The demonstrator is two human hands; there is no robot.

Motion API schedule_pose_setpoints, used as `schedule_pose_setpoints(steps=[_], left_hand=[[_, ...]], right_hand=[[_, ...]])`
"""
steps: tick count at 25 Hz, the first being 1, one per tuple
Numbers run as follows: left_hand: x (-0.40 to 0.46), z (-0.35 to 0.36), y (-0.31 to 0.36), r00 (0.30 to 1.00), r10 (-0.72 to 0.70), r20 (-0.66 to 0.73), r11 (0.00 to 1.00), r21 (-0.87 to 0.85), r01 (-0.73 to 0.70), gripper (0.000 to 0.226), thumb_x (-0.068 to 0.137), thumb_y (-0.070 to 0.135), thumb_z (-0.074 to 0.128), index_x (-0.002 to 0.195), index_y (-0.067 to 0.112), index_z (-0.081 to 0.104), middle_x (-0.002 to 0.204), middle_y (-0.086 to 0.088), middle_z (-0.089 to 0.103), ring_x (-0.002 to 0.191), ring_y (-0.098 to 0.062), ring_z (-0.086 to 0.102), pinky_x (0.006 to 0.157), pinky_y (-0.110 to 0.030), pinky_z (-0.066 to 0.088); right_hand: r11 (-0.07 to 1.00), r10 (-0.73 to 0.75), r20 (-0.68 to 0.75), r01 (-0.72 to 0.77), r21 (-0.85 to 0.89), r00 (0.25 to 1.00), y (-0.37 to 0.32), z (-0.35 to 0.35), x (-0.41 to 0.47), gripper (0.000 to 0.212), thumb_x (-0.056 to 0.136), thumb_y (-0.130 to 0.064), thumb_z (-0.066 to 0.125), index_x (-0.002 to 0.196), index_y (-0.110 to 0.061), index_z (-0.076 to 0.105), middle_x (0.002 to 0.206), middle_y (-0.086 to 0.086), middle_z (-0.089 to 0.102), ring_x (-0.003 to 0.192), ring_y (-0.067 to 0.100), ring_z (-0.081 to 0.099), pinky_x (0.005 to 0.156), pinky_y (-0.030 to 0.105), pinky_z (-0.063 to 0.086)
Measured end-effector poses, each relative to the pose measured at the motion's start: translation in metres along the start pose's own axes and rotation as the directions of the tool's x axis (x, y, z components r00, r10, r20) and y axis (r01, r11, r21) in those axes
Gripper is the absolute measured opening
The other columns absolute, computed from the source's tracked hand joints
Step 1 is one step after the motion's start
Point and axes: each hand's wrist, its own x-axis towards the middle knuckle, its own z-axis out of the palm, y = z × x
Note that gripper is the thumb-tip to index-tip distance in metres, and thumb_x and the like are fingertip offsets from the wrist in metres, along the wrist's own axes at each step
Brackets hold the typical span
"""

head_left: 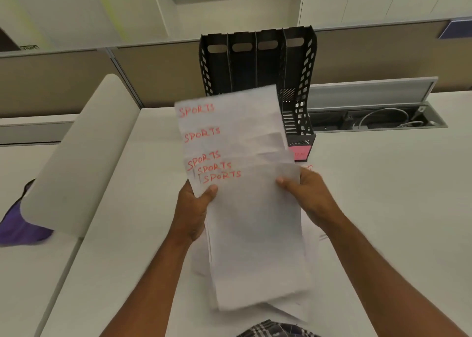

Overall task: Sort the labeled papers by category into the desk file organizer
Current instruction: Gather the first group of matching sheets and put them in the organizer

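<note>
White papers (245, 183) marked SPORTS in red, fanned, blocked the black organizer's (258, 63) lower left slots; contents unseen there. Left hand (192, 209) pinched the stack's left edge, thumb on top. Right hand (310, 196) pinched the right edge. Pink label (301, 152) on the rightmost slot unreadable. All above the worktop (383, 196).

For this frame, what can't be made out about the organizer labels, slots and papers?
- Head view: pink label on the organizer, lettering blurred and partly covered by the SPORTS papers.
- Three left slots' lower parts: behind those papers.
- Sheet beyond the right hand: red writing mostly hidden.
- Left hand: fingers behind stack.
</note>
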Motion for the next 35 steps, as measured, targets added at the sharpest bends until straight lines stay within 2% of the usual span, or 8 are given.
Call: schedule_pose_setpoints(steps=[4,7,12,17,21,30,33,35], left_hand=[[-0.01,0.033,0.056,0.931,0.364,0.026,0.914,0.185,-0.362,0.024,0.09,0.025,0.07,0.111,0.036,0.07,0.109,0.014,0.076,0.105,-0.009,0.071,0.081,-0.02,0.056],[-0.018,0.043,0.082,0.854,0.515,0.074,0.833,0.189,-0.519,0.029,0.092,0.026,0.07,0.117,0.039,0.066,0.112,0.018,0.074,0.107,-0.008,0.07,0.081,-0.017,0.056],[-0.024,0.045,0.078,0.891,0.445,0.094,0.865,0.215,-0.454,0.04,0.092,0.013,0.065,0.104,0.052,0.071,0.103,0.025,0.074,0.1,-0.003,0.071,0.078,-0.014,0.055],[-0.02,0.039,0.072,0.905,0.409,0.115,0.894,0.15,-0.423,0.031,0.092,0.021,0.065,0.11,0.045,0.071,0.11,0.014,0.075,0.108,-0.018,0.071,0.084,-0.032,0.059],[-0.019,0.042,0.071,0.915,0.38,0.138,0.907,0.139,-0.398,0.027,0.091,0.019,0.066,0.104,0.041,0.076,0.105,0.012,0.077,0.105,-0.016,0.071,0.085,-0.029,0.057],[-0.009,0.041,0.058,0.903,0.424,0.076,0.894,0.128,-0.43,0.02,0.09,0.034,0.069,0.108,0.042,0.073,0.106,0.015,0.076,0.103,-0.016,0.072,0.08,-0.028,0.06],[0.0,0.032,0.027,0.948,0.318,-0.006,0.938,0.147,-0.313,0.021,0.083,0.019,0.077,0.101,0.028,0.074,0.099,0.015,0.078,0.094,-0.007,0.073,0.076,-0.018,0.056],[0.001,0.023,-0.004,0.983,0.175,-0.053,0.97,0.179,-0.163,0.026,0.076,0.017,0.081,0.1,0.022,0.073,0.094,0.009,0.079,0.089,-0.013,0.075,0.072,-0.022,0.057]], right_hand=[[0.876,-0.479,-0.262,0.474,-0.084,0.838,-0.062,0.013,-0.017,0.006,0.094,-0.026,0.066,0.1,-0.025,0.068,0.085,-0.013,0.07,0.075,0.005,0.066,0.062,0.017,0.053],[0.795,-0.6,-0.311,0.593,-0.129,0.737,-0.086,0.016,-0.025,0.012,0.095,-0.029,0.065,0.107,-0.029,0.065,0.09,-0.017,0.068,0.082,0.006,0.066,0.067,0.018,0.055],[0.874,-0.469,-0.345,0.485,-0.044,0.813,-0.073,0.01,-0.022,0.011,0.093,-0.019,0.068,0.103,-0.016,0.066,0.09,-0.001,0.069,0.081,0.014,0.065,0.07,0.029,0.057],[0.879,-0.448,-0.287,0.476,0.032,0.846,-0.074,0.006,-0.015,0.016,0.089,-0.026,0.07,0.103,-0.034,0.069,0.095,-0.007,0.073,0.086,0.012,0.069,0.07,0.022,0.056],[0.936,-0.279,-0.259,0.322,0.142,0.925,-0.072,0.0,-0.002,0.028,0.087,-0.018,0.074,0.114,-0.017,0.068,0.102,-0.002,0.075,0.088,0.014,0.072,0.073,0.024,0.056],[0.831,-0.544,-0.275,0.555,-0.045,0.792,-0.056,0.014,-0.013,0.016,0.09,-0.032,0.072,0.105,-0.027,0.072,0.095,-0.005,0.074,0.086,0.017,0.069,0.073,0.028,0.058],[0.901,-0.421,-0.248,0.435,0.0,0.872,-0.027,0.012,-0.006,0.02,0.086,-0.032,0.075,0.099,-0.017,0.073,0.09,0.004,0.074,0.081,0.026,0.069,0.072,0.038,0.06],[0.954,-0.296,-0.203,0.301,-0.005,0.933,-0.001,0.012,-0.002,0.016,0.083,-0.028,0.077,0.096,-0.019,0.074,0.089,0.0,0.076,0.079,0.02,0.07,0.065,0.03,0.058]])
